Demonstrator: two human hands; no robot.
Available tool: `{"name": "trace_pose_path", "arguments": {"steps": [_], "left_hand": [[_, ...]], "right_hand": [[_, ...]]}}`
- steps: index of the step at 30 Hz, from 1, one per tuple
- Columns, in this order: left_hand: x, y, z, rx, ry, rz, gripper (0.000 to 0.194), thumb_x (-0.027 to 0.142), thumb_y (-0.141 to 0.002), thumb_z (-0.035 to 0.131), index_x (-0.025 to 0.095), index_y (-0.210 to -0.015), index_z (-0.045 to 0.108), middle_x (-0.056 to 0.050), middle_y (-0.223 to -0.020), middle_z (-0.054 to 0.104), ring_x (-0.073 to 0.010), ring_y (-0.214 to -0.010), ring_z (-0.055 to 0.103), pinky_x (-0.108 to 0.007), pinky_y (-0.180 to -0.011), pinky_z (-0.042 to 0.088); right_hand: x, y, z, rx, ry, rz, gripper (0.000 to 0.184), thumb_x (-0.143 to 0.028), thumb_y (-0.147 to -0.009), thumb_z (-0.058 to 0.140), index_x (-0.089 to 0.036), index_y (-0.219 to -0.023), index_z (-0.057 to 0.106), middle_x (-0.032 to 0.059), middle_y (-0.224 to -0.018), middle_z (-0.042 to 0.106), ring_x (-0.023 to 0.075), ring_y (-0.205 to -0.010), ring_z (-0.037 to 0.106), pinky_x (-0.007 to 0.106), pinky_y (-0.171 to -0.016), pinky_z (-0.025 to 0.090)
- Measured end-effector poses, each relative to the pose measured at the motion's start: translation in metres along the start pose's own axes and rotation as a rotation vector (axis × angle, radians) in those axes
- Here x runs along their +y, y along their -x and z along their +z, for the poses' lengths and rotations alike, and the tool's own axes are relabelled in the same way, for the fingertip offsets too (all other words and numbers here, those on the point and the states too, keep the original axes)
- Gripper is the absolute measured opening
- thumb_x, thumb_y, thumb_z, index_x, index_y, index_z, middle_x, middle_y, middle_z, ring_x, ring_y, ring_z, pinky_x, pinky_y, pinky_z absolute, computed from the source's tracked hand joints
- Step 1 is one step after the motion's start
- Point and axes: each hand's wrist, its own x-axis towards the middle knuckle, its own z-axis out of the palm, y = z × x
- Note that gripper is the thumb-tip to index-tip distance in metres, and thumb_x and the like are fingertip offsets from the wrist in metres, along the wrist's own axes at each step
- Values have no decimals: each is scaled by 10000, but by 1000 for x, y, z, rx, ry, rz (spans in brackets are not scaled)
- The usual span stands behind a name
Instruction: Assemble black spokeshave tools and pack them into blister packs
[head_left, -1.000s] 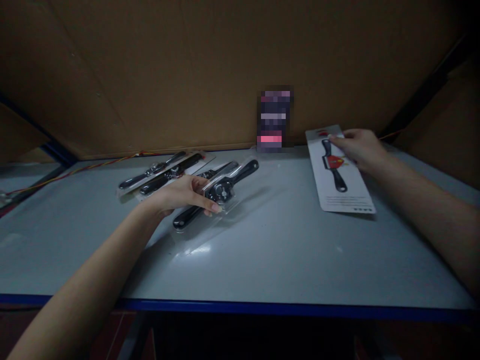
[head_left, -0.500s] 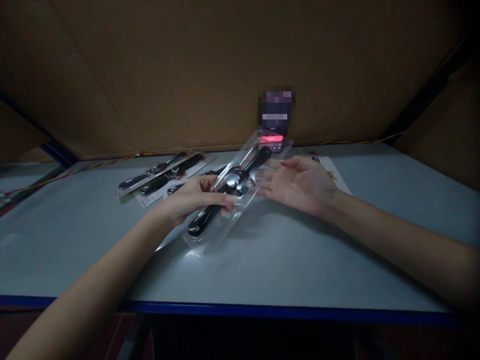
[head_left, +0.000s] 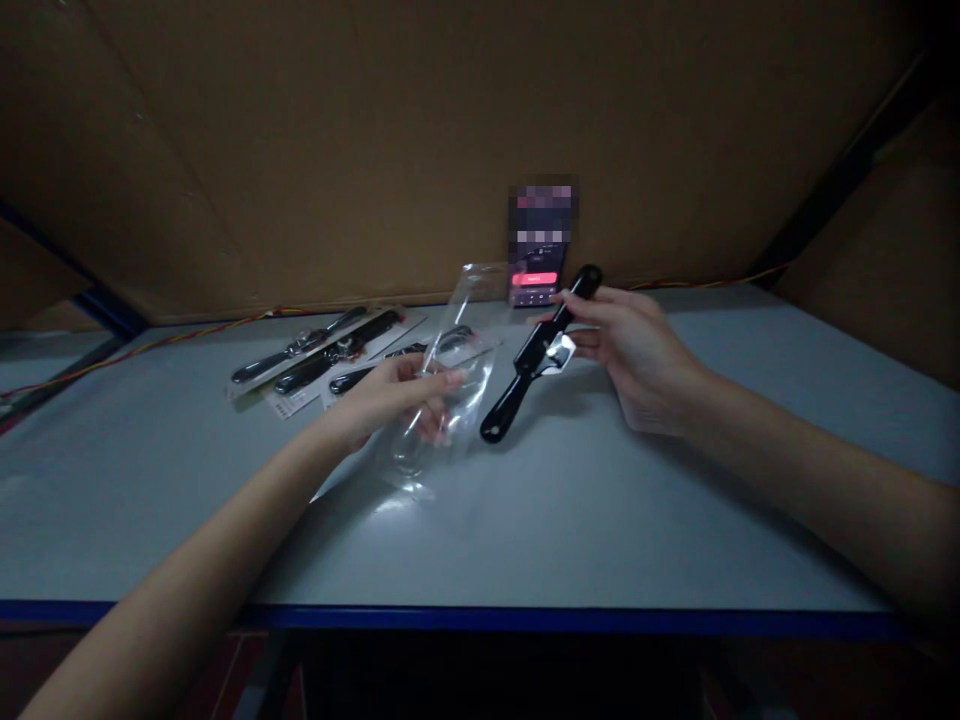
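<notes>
**Spokeshave out of its blister**

The right hand (head_left: 637, 360) clamps its fingers on the spokeshave (head_left: 534, 368). Just left of it, the left hand (head_left: 397, 395) pinches the empty clear blister (head_left: 471, 345). Carded spokeshaves (head_left: 330, 350) lie beyond those fingers on the counter (head_left: 600, 520).

Black spokeshave (head_left: 526, 372), chrome centre, held diagonally; clear plastic blister (head_left: 472, 340) empty, tilted upright.

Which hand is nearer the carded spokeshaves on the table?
Left. The left hand is close beside the right end of the carded spokeshaves; the right hand is farther away, off to their right.
</notes>
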Motion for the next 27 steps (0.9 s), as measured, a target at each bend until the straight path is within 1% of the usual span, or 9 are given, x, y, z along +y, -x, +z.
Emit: {"name": "trace_pose_path", "arguments": {"steps": [4, 6, 9, 11, 14, 16, 20, 23, 27], "left_hand": [[1, -6, -1, 227, -132, 13, 458, 508, -742, 685, 165, -980, 496, 39, -530, 547, -62, -326, 428, -198, -336, 322], [7, -12, 8, 229, -142, 32, 489, 510, -745, 682, 188, -1019, 435, 41, -590, 570, -52, -316, 398, -192, -316, 275], [20, -27, 28, 117, -192, 106, 498, 573, -782, 604, 210, -1038, 379, 15, -677, 612, -66, -325, 431, -204, -332, 275], [28, -44, 43, 56, -287, 127, 531, 646, -800, 515, 204, -1060, 378, -1, -650, 609, -114, -379, 514, -225, -378, 319], [35, -73, 65, 150, -577, 218, 571, 696, -812, 421, 163, -1015, 463, -54, -647, 608, -178, -523, 589, -279, -502, 394], [35, -90, 79, 231, -789, 288, 592, 699, -834, 354, 149, -983, 517, -138, -817, 652, -247, -754, 636, -313, -619, 416], [33, -103, 100, 281, -1092, 301, 639, 678, -862, 289, 129, -1084, 529, -192, -929, 668, -311, -894, 629, -350, -705, 410], [34, -98, 104, 295, -1202, 344, 615, 649, -875, 299, 131, -1110, 534, -187, -930, 671, -304, -906, 630, -353, -738, 408], [40, -83, 83, 334, -1208, 323, 534, 580, -899, 322, 139, -1109, 537, -159, -919, 667, -278, -901, 624, -354, -758, 409]], "right_hand": [[-14, -33, -42, 240, 26, -27, 74, -260, -778, 621, -203, -823, 607, 73, -795, 688, 207, -771, 648, 393, -715, 517], [-18, -46, -59, 277, 11, -16, 45, -244, -784, 601, -204, -795, 584, 76, -795, 682, 216, -796, 651, 415, -743, 512], [-21, -53, -71, 236, -9, 1, 45, -237, -815, 537, -210, -783, 554, 82, -832, 685, 217, -834, 653, 405, -742, 516], [-21, -52, -71, 207, -27, -1, 53, -228, -823, 512, -207, -793, 550, 83, -843, 685, 210, -839, 654, 383, -729, 518], [-21, -45, -62, 194, -80, -12, 36, -210, -803, 532, -196, -794, 564, 82, -825, 683, 203, -833, 653, 354, -711, 516], [-23, -41, -56, 184, -110, -4, 32, -209, -793, 546, -193, -786, 573, 79, -807, 681, 199, -816, 651, 346, -706, 513], [-26, -37, -51, 138, -94, 4, 61, -238, -802, 548, -189, -798, 584, 82, -802, 681, 195, -787, 647, 351, -711, 503], [-26, -37, -50, 131, -82, -6, 71, -248, -798, 559, -187, -816, 591, 84, -797, 679, 200, -787, 647, 357, -709, 499], [-22, -38, -50, 141, -93, 1, 51, -241, -786, 582, -193, -796, 593, 72, -775, 679, 185, -734, 637, 338, -682, 501]]}}
